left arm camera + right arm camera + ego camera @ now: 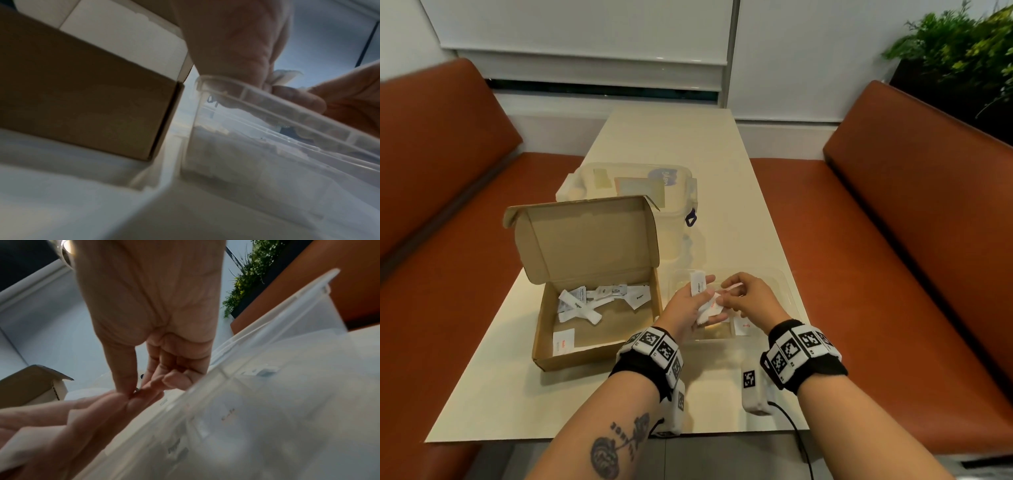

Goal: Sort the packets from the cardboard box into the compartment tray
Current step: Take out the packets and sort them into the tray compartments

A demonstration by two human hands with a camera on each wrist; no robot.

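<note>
both hands sit over the clear compartment tray (787, 291), at the near right of the table (688, 144). left hand (688, 305) lies palm up with a small bunch of white packets (705, 308) in it, thumb across them; one packet standing up from the fingers reads "pepper" (698, 283). right hand (751, 296) has thumb and forefinger closed on the edge of a packet in that bunch, other fingers curled; the right wrist view shows the pinch but the packet itself is barely visible there. one red-lettered packet (743, 325) already lies in a near compartment of the tray. cardboard box (599, 308) stands open just left of the tray, lid up, several packets (599, 298) still scattered inside. lidded clear tub (633, 185) behind the box.
</note>
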